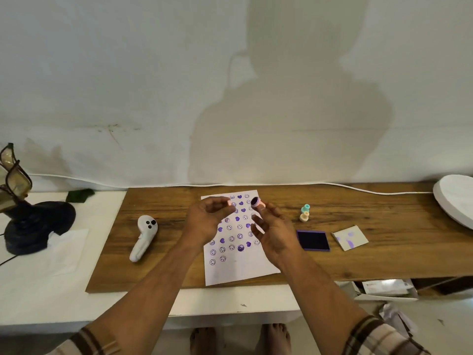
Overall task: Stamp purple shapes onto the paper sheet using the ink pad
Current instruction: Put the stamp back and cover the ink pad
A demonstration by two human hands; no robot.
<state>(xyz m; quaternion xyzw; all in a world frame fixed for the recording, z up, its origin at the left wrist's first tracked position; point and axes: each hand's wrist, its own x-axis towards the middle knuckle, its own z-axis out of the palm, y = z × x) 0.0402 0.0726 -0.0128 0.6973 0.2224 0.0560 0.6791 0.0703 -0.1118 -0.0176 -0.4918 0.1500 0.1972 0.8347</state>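
Right hand (275, 231) pinches small pink stamp (256, 202) at fingertips, inked purple face tilted up, above far end of paper sheet (240, 271); left hand (204, 221) grips pale pink piece (231, 202), likely cap, fingers curled; stamp looks light, rigid plastic, best held by barrel, clear of wet face; sheet thin, flat on wooden counter (163, 201), rows of purple smileys, hearts; square ink pad (312, 240) open just right of sheet.

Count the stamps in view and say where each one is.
4, maybe more hidden. A pink stamp in the right hand, a pink piece in the left hand, teal and peach stamps behind the ink pad.
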